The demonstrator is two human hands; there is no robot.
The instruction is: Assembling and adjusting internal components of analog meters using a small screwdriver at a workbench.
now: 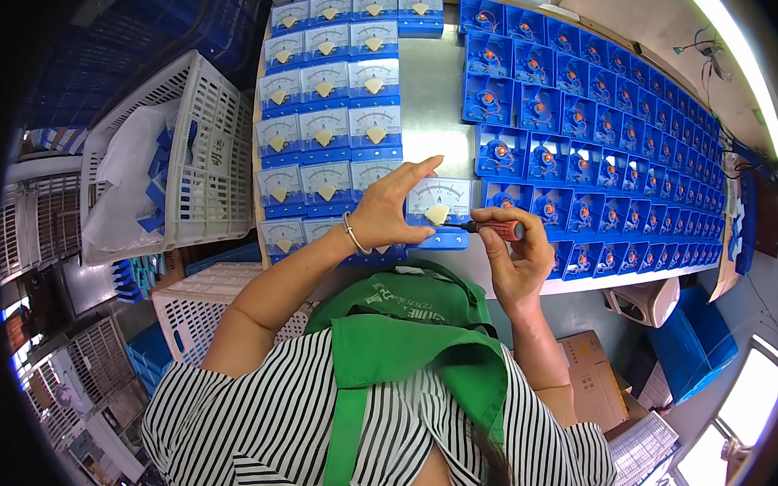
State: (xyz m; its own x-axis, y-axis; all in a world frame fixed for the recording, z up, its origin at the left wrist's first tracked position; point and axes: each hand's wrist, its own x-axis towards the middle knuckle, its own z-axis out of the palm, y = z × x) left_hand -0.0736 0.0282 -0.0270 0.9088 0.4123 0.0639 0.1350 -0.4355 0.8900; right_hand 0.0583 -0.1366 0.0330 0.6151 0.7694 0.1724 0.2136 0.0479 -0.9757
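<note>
A cardboard box (592, 374) and blue bin (698, 339) sit lower right, a light tube (749, 71) glowing upper right.

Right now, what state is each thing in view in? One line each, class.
Meter: held, dial fitted
Screwdriver: gripped, tip at the meter's front
Left hand: steadying the meter
Right hand: gripping the screwdriver
Other meters: in rows, dials fitted
Blue cases: open, wired parts inside
Crate: open, partly filled
Tube light: lit
Bangle: worn
Apron: worn
</note>
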